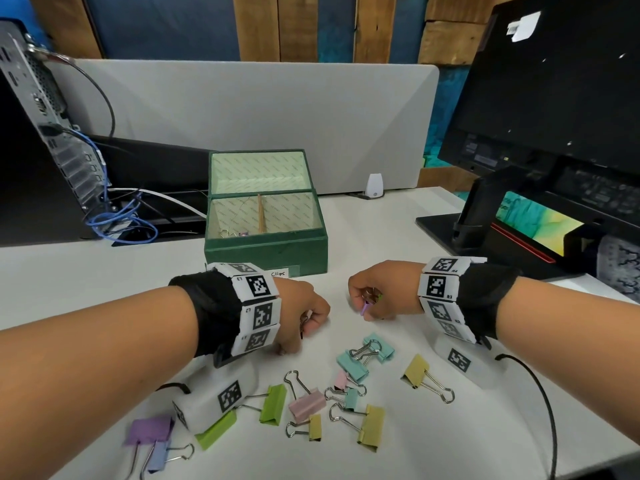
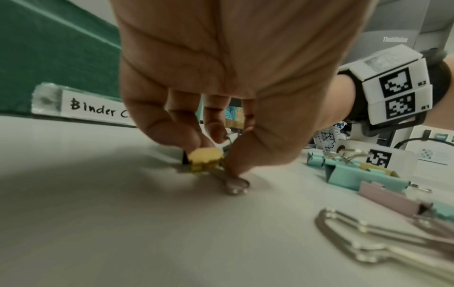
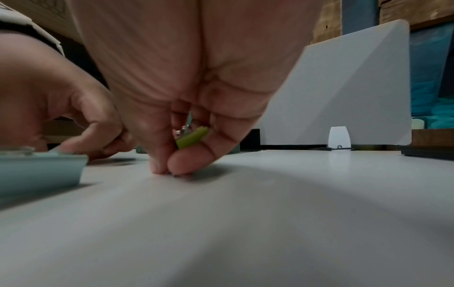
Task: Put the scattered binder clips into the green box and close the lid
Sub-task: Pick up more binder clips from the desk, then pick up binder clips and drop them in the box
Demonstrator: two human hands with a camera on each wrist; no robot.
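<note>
a: where are the binder clips?
b: most lie scattered on the white surface, near the camera, in green, pink, teal, yellow and purple. a few already sit in the left compartment of the green box, which stands just beyond the hands with its lid open and upright.

a: and the left grip?
b: the left hand is down at the surface, fingertips pinching a small yellow clip whose wire handle touches the surface.

a: the right one?
b: the right hand is curled around a small green clip, with a purple clip poking from the fist; its fingertips touch the surface.

a: beyond that?
b: a monitor at right, a computer tower with cables at left.
</note>
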